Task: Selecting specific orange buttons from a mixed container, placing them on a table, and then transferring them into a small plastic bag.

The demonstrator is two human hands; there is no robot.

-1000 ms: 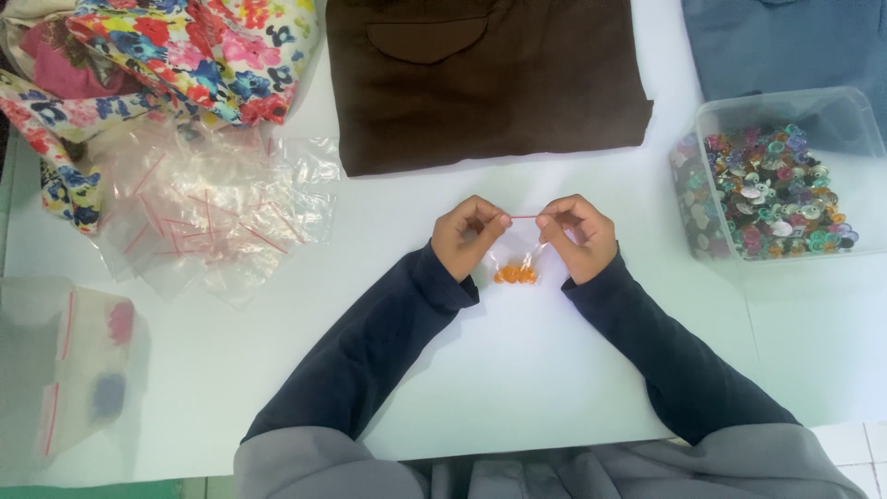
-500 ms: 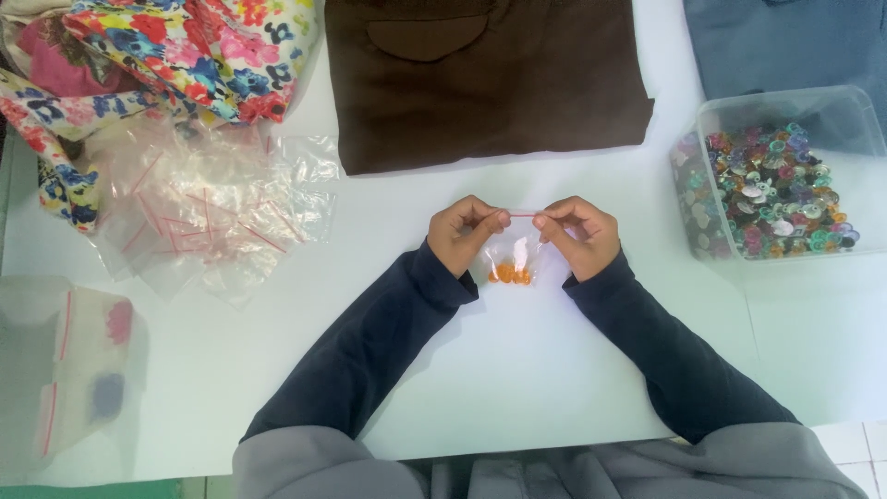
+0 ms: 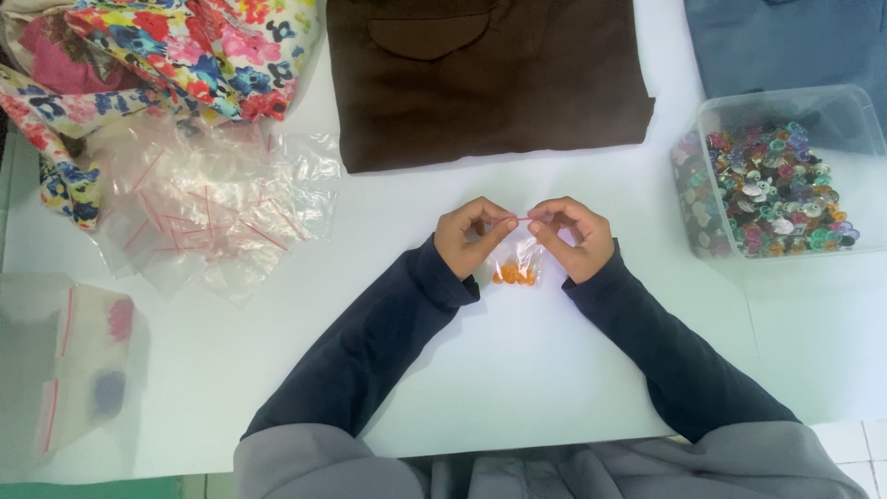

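Left hand (image 3: 473, 237) and right hand (image 3: 571, 237) stay pinched shut on the red top strip of a small clear bag (image 3: 516, 263) holding orange buttons, unmoved, just nearer than the brown garment (image 3: 480, 83).

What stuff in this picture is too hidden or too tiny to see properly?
- Orange bits in the small clear bag, head view: too small to tell what they are.
- Bag's red strip: the left hand and right hand pinch its ends, so whether it is sealed cannot be told.
- Blue cloth: cut off by the top edge.
- Frosted box at left: blurry coloured shapes inside, unclear.
- Pieces in the clear tub: too small to tell apart.
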